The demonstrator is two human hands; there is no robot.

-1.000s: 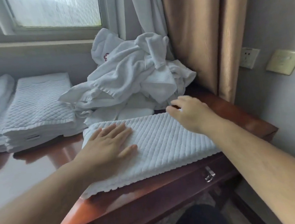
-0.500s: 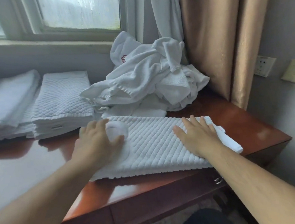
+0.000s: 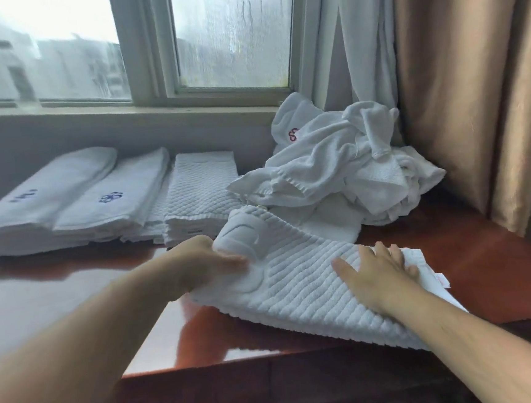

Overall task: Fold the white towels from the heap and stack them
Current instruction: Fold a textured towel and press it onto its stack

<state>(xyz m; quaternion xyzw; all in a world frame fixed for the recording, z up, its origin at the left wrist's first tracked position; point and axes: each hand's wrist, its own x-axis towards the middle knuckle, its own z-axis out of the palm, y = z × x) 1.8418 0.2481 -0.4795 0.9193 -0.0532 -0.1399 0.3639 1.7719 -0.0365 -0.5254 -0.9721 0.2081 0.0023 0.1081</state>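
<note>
Towel (image 3: 297, 282), ribbed and folded long, lies at the near right of the table (image 3: 73, 298), its right near corner reaching the table's front edge. Left hand (image 3: 208, 264) grips the left end, fingers curled round it, and that end is rolled up off the wood. Right hand (image 3: 379, 275) lies flat on the right end, fingers spread, pressing down. Hands well apart, one at each end. Heap (image 3: 335, 176) sits just behind, against the curtain (image 3: 456, 88), right up against the towel's far edge. Quilted stack (image 3: 202, 190) stands just beside the lifted end; two smoother stacks (image 3: 97, 200) lie further left. Bare wood opens leftward, in front of the stacks.
</note>
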